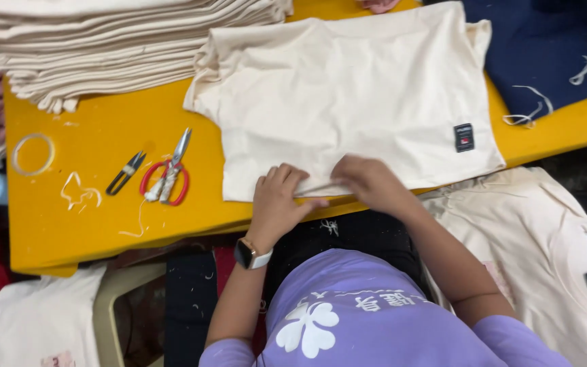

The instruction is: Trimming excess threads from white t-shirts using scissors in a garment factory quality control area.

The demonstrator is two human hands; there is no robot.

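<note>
I see both forearms reaching forward to the near hem of the cream T-shirt [348, 102], which lies flat on the yellow table [103, 136]. My left hand [276, 204] rests knuckles-up, fingers curled onto the hem; my right hand [368, 180] pinches the fabric edge. 2 cutters lie left: red-handled snips [168, 177] and black snips [126, 172].

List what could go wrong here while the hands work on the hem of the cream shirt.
1. The cream shirt reaches the yellow table edge where both hands, left hand and right hand, pinch its hem; it could slide off.
2. The red-handled scissors and black snips lie beside the left hand; a sweep could snag cloth or nick fingers.
3. Loose thread scraps might cling to the shirt.
</note>
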